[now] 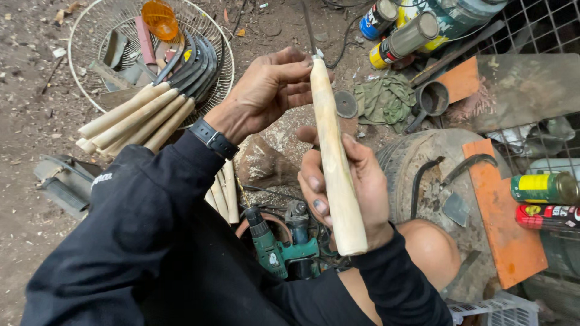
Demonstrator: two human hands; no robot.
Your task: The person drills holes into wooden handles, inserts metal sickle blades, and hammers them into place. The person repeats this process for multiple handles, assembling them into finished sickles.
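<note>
A pale, tapered wooden handle [334, 158] stands nearly upright in the middle of the head view, thick end down. My right hand [350, 190] grips its lower half, thumb across the front. My left hand [270, 90] reaches in from the left, a black watch on its wrist, and pinches the narrow top end with its fingertips. Both arms wear black sleeves. A bare knee [426, 250] shows below the right hand.
Several more pale wooden handles [136, 116] lie on a white wire fan guard [84, 36] holding curved dark blades [196, 63]. A green power drill [269, 247] lies below my hands. Spray cans [402, 39], an old tyre [417, 163], orange boards [504, 223] and wire mesh crowd the right.
</note>
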